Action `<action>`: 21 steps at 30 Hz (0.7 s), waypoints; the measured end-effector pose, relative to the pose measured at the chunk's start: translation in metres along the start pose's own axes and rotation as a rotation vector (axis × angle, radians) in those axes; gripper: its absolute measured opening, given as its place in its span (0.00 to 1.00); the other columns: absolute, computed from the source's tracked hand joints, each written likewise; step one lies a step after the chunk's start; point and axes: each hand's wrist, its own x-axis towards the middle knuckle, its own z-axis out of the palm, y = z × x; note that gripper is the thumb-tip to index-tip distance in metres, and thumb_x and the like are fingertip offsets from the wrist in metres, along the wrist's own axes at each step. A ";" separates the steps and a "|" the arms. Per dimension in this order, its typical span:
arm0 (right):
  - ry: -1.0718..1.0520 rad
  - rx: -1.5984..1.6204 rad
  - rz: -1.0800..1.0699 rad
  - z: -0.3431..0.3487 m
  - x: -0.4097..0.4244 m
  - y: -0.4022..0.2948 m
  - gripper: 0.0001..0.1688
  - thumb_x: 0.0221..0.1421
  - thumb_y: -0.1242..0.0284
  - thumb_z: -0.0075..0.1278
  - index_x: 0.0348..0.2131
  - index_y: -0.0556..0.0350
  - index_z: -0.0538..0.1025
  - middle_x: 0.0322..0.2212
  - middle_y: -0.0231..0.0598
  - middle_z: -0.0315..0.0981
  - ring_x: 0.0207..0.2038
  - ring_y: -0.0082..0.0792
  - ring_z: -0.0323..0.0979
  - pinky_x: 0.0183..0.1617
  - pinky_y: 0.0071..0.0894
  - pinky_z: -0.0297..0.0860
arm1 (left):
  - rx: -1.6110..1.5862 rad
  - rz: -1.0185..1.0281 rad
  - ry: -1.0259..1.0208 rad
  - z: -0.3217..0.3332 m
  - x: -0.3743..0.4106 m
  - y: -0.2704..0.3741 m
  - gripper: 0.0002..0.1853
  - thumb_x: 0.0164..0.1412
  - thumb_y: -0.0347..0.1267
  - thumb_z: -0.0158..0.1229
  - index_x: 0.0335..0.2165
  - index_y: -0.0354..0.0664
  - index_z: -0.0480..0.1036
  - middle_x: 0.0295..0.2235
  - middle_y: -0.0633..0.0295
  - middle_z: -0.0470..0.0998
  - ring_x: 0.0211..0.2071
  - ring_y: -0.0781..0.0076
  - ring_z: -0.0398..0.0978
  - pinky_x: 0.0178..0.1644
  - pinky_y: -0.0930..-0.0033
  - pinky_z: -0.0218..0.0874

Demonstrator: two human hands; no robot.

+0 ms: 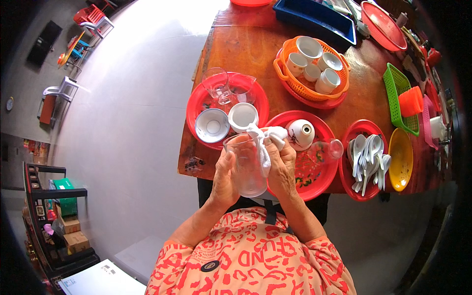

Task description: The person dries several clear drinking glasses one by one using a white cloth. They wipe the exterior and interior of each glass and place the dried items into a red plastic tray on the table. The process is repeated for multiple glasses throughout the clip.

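My left hand (225,177) holds a clear glass pitcher (249,173) upright by its side, near the table's front edge. My right hand (282,166) grips a white cloth (262,147) against the pitcher's rim and side. Behind the pitcher, a left red tray (263,99) carries two white bowls (212,125) and clear glassware (217,83). To the right, a second red tray (302,188) holds an upturned white bowl with a dark painted design (301,134) and a clear glass lying on its side (324,151).
An orange basket (344,81) of white cups sits farther back, near a blue bin (313,22). White spoons (368,151) fill a red oval tray (346,173) at right, beside a yellow dish (400,158) and a green basket (394,99) with orange cups (410,101).
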 end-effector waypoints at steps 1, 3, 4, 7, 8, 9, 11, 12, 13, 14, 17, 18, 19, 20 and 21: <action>-0.008 -0.033 -0.006 -0.001 -0.001 0.002 0.13 0.61 0.74 0.45 0.45 0.58 0.69 0.31 0.27 0.69 0.32 0.17 0.66 0.39 0.19 0.64 | -0.017 -0.019 0.020 -0.002 0.001 -0.002 0.30 0.61 0.48 0.49 0.53 0.39 0.59 0.43 0.61 0.71 0.46 0.72 0.68 0.53 0.67 0.59; -0.024 -0.096 -0.017 -0.003 -0.007 0.004 0.12 0.60 0.73 0.47 0.44 0.58 0.70 0.30 0.27 0.69 0.32 0.17 0.65 0.37 0.19 0.65 | -0.050 -0.056 0.062 -0.007 0.003 -0.007 0.31 0.61 0.50 0.48 0.53 0.39 0.59 0.42 0.62 0.70 0.44 0.74 0.68 0.52 0.68 0.59; -0.036 -0.197 -0.099 0.000 -0.010 0.000 0.10 0.60 0.74 0.47 0.42 0.58 0.70 0.30 0.28 0.69 0.32 0.17 0.65 0.36 0.22 0.65 | -0.106 -0.057 0.050 -0.010 0.005 -0.007 0.30 0.60 0.50 0.49 0.52 0.39 0.60 0.43 0.61 0.70 0.45 0.72 0.67 0.53 0.67 0.58; -0.112 -0.429 -0.329 -0.007 -0.017 0.005 0.08 0.56 0.77 0.48 0.38 0.59 0.69 0.33 0.39 0.67 0.32 0.30 0.68 0.37 0.27 0.66 | -0.210 -0.028 -0.002 -0.020 0.008 -0.008 0.29 0.59 0.49 0.51 0.50 0.40 0.61 0.44 0.60 0.69 0.47 0.69 0.67 0.54 0.64 0.59; -0.139 -0.484 -0.536 -0.007 -0.017 0.007 0.09 0.54 0.78 0.50 0.37 0.59 0.69 0.34 0.44 0.67 0.34 0.38 0.69 0.38 0.31 0.66 | -0.200 0.005 -0.029 -0.026 0.008 -0.013 0.29 0.58 0.49 0.52 0.50 0.41 0.60 0.43 0.61 0.69 0.46 0.68 0.68 0.53 0.63 0.59; -0.146 -0.455 -0.464 -0.007 -0.025 0.005 0.10 0.52 0.79 0.50 0.38 0.59 0.70 0.35 0.46 0.67 0.35 0.41 0.69 0.40 0.33 0.66 | -0.189 0.036 -0.055 -0.029 0.008 -0.014 0.29 0.58 0.48 0.54 0.50 0.42 0.60 0.43 0.61 0.69 0.46 0.68 0.68 0.52 0.62 0.60; -0.198 -0.621 -0.746 -0.007 -0.022 -0.005 0.11 0.52 0.78 0.51 0.38 0.59 0.70 0.36 0.48 0.67 0.36 0.41 0.69 0.40 0.35 0.66 | -0.079 0.054 -0.066 -0.029 0.006 -0.015 0.30 0.55 0.47 0.57 0.51 0.44 0.58 0.43 0.62 0.68 0.47 0.67 0.67 0.51 0.61 0.61; -0.173 -0.545 -0.677 -0.007 -0.023 -0.002 0.11 0.53 0.77 0.51 0.38 0.59 0.70 0.36 0.46 0.68 0.36 0.39 0.69 0.39 0.33 0.66 | -0.060 0.042 -0.059 -0.026 0.006 -0.014 0.30 0.55 0.46 0.57 0.51 0.44 0.58 0.43 0.62 0.67 0.47 0.67 0.67 0.51 0.61 0.61; -0.148 -0.469 -0.608 -0.009 -0.025 0.003 0.11 0.54 0.76 0.51 0.38 0.59 0.70 0.36 0.45 0.68 0.36 0.37 0.69 0.39 0.32 0.66 | -0.042 0.030 -0.052 -0.024 0.005 -0.013 0.30 0.55 0.46 0.57 0.51 0.44 0.58 0.44 0.62 0.67 0.48 0.68 0.66 0.51 0.61 0.61; -0.124 -0.392 -0.540 -0.009 -0.026 0.006 0.10 0.55 0.76 0.51 0.38 0.59 0.70 0.36 0.44 0.69 0.36 0.35 0.69 0.39 0.31 0.66 | -0.062 -0.015 -0.037 -0.022 0.004 -0.011 0.30 0.54 0.43 0.58 0.51 0.45 0.57 0.45 0.61 0.65 0.49 0.67 0.65 0.52 0.62 0.60; -0.141 -0.237 -0.166 -0.009 -0.027 0.002 0.11 0.58 0.72 0.49 0.40 0.60 0.71 0.34 0.38 0.70 0.34 0.27 0.69 0.37 0.26 0.66 | -0.159 -0.073 -0.082 -0.032 0.003 -0.016 0.31 0.51 0.43 0.59 0.51 0.47 0.57 0.46 0.60 0.64 0.50 0.65 0.64 0.53 0.62 0.59; -0.132 -0.190 -0.041 -0.011 -0.026 0.002 0.13 0.61 0.69 0.46 0.41 0.60 0.71 0.32 0.31 0.71 0.33 0.21 0.68 0.36 0.22 0.65 | -0.164 -0.115 -0.055 -0.028 0.002 -0.013 0.36 0.46 0.45 0.63 0.51 0.46 0.57 0.47 0.59 0.64 0.50 0.64 0.64 0.54 0.61 0.59; -0.152 -0.055 0.132 -0.017 -0.025 0.004 0.15 0.61 0.68 0.47 0.42 0.60 0.71 0.32 0.30 0.71 0.33 0.20 0.68 0.36 0.22 0.65 | -0.098 -0.081 -0.068 -0.022 0.001 -0.010 0.38 0.44 0.45 0.64 0.51 0.46 0.57 0.47 0.59 0.64 0.50 0.64 0.64 0.53 0.61 0.59; -0.187 0.083 0.255 -0.022 -0.021 0.004 0.14 0.61 0.69 0.46 0.42 0.60 0.72 0.33 0.30 0.72 0.33 0.19 0.69 0.36 0.22 0.65 | -0.033 -0.046 -0.081 -0.014 -0.002 -0.006 0.40 0.43 0.46 0.65 0.51 0.45 0.57 0.47 0.58 0.64 0.51 0.65 0.63 0.53 0.61 0.59; -0.224 0.223 0.378 -0.024 -0.018 0.005 0.14 0.61 0.69 0.46 0.42 0.60 0.72 0.33 0.30 0.72 0.33 0.18 0.69 0.36 0.21 0.65 | 0.035 -0.010 -0.092 -0.007 -0.003 -0.002 0.41 0.41 0.46 0.66 0.51 0.45 0.57 0.48 0.58 0.64 0.51 0.65 0.63 0.53 0.61 0.60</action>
